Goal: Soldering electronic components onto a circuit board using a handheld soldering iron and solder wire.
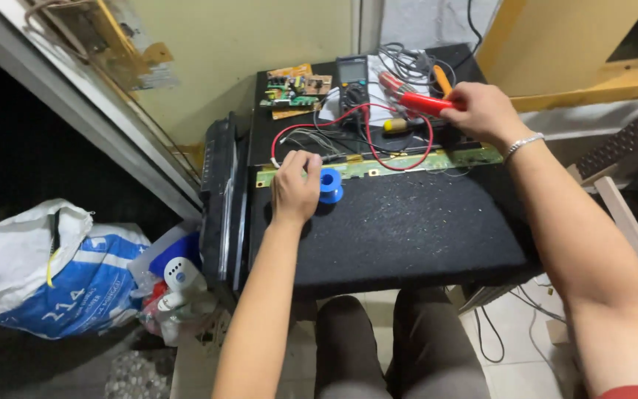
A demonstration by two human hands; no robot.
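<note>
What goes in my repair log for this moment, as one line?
left hand: on blue spool | right hand: holds red tool | long green circuit board between | multimeter behind

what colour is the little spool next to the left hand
Blue. The spool sits on the black mat, touching the left hand; the head view shows it.

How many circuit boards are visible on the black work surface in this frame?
2, as far as shows. A long green strip board lies across the middle, just beyond the left hand. A small green board sits at the far left corner. The tan pieces beside it may be more boards.
</note>
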